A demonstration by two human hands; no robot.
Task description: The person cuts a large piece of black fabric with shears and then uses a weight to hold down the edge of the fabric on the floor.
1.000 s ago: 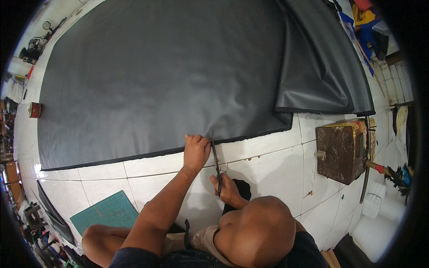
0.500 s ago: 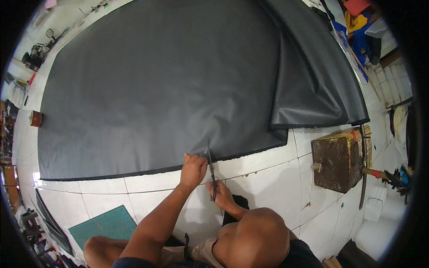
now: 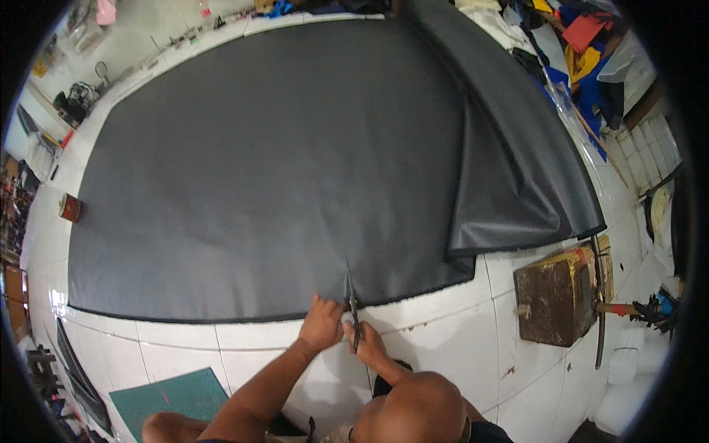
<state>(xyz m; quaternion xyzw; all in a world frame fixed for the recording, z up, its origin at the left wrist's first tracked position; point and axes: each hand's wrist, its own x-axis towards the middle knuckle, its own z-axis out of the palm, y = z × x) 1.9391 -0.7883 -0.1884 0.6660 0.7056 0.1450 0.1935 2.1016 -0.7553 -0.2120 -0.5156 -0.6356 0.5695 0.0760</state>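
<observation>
Presently, I view a dark grey sheet point(image 3: 273, 162) spread on the white tiled floor point(image 3: 428, 336), its right side folded over. My right hand point(image 3: 365, 344) grips the scissors point(image 3: 352, 301) by the handles; the blades point away, crossing the sheet's near edge. My left hand point(image 3: 322, 325) touches that edge just left of the scissors, fingers bent; I cannot tell whether it pinches the sheet. A green mat point(image 3: 173, 399) lies at lower left.

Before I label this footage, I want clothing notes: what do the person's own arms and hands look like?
The left hand and right hand wear no gloves; no watch or bracelet shows. The forearms are uncovered. Dark cloth, perhaps a sleeve, shows at the lower edge.
</observation>
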